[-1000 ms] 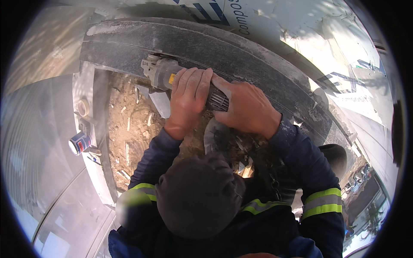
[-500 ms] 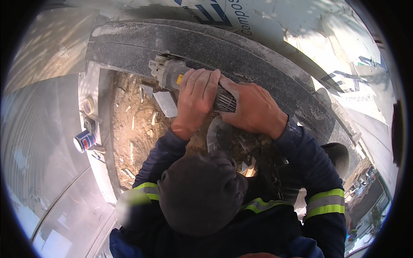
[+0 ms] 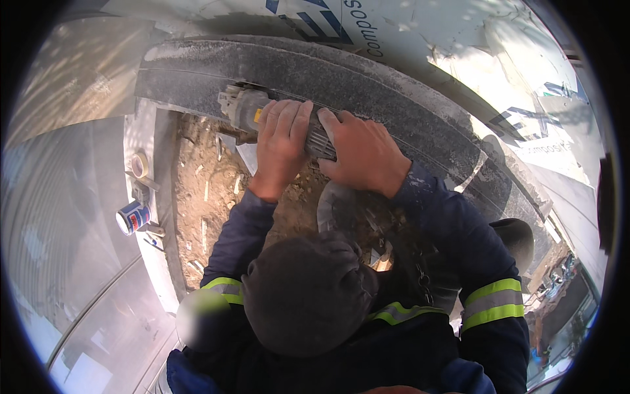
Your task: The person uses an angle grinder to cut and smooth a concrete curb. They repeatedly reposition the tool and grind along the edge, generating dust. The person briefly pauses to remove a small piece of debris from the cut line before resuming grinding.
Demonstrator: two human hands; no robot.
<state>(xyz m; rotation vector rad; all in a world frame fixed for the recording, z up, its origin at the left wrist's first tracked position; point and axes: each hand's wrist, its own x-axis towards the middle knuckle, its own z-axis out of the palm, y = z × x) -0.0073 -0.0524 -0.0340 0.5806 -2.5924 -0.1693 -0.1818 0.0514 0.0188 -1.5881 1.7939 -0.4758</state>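
Observation:
My left hand (image 3: 281,144) is wrapped over the pale grey body of an angle grinder (image 3: 243,104), just behind its yellow patch. My right hand (image 3: 364,148) grips the ribbed rear housing of the same tool. The grinder's head rests at a dark grey slab strip (image 3: 184,72) with a long scored line along it; its disc is mostly hidden. Below the tool are dirt with pale scraps (image 3: 203,190) and a pale offcut (image 3: 246,154). A dark grey rounded, cap-like shape (image 3: 302,295) fills the lower middle, between my two navy sleeves.
A pale ledge (image 3: 157,276) on the left carries a tape roll (image 3: 140,165) and a blue-and-white can (image 3: 133,217). Large pale panels (image 3: 79,85) surround the slab on the left, top and right. A dark boot or knee (image 3: 515,243) is at the right.
The grinder and both my hands shifted slightly right, then back left and a little upward along the slab, between half a second ago and now. The grip looks unchanged.

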